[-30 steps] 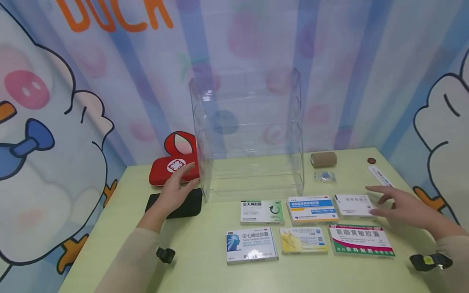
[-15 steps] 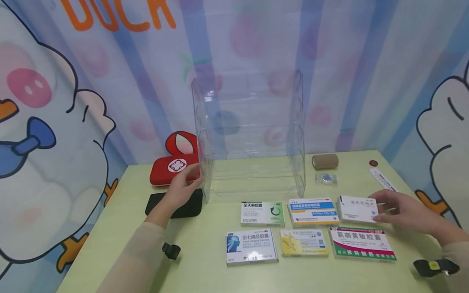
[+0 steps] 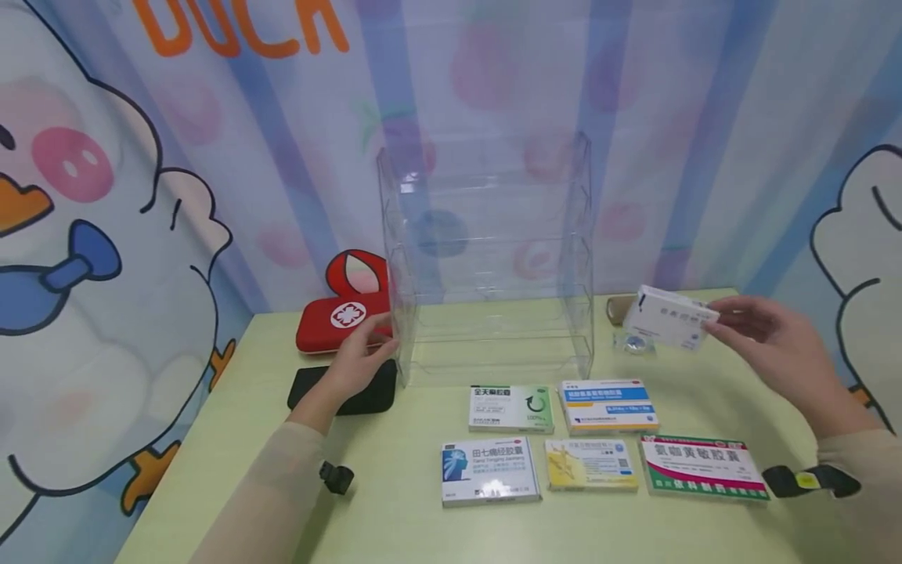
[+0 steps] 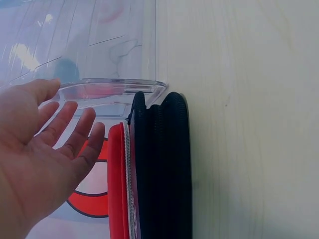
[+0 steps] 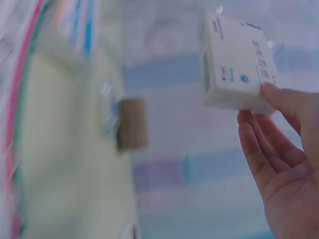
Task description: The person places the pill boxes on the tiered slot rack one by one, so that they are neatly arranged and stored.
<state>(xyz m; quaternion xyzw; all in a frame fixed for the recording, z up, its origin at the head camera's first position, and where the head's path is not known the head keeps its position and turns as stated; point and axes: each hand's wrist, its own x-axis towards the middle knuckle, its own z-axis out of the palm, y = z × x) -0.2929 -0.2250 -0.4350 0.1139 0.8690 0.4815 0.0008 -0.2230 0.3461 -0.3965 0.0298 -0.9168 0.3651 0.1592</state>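
Since half a second ago the white box [image 3: 670, 317] has left its place at the right end of the far row and is now held in the air to the right of the clear rack [image 3: 489, 258]; the left hand [image 3: 361, 360] is much where it was, at the rack's left wall. Left to right: the left hand lies with fingers [image 4: 75, 132] straight and slightly spread, flat against the rack's lower left edge, gripping nothing; a red pouch [image 3: 345, 317] and a black case [image 3: 345, 389] lie just beside it. Risk, as a judgement: the rack is light and see-through and is steadied only by an open palm, so a knock from the box could shift or tip it toward the pouch. Five boxes lie flat on the table [image 3: 232, 439] in front of the rack, among them a green box [image 3: 511, 408] and a red-striped box [image 3: 701, 466]. The right hand [image 3: 771, 345] pinches the white box at its right end between thumb and fingertips [image 5: 271, 94], fingers lightly curled; the box is tilted, above a tan roll [image 5: 130, 124] and a small clear packet [image 3: 636, 343]. So slight an end-grip could let the box pivot or drop onto those items. The right wrist view is blurred, so finer contact cannot be confirmed.
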